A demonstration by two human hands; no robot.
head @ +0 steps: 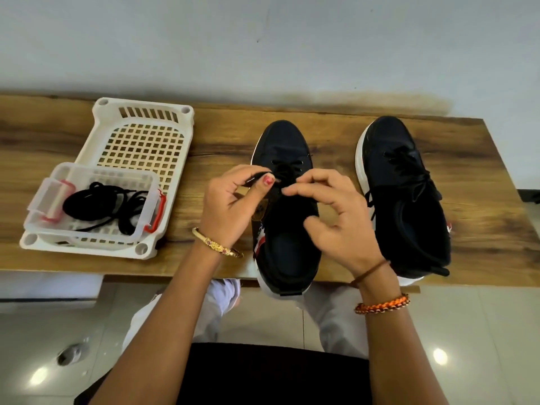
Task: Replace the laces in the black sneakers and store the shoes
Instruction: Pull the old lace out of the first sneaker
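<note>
Both hands cover the middle eyelets of the left sneaker [285, 200]; beside it, the counter [482, 200] runs out of frame.

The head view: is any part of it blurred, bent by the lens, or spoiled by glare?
In the head view, the table edge curves from wide-angle distortion; the right shoe and the wood near it look smeared, while the left hand and right hand on the lace are fairly sharp; bright glare spots sit on the floor tiles.
</note>
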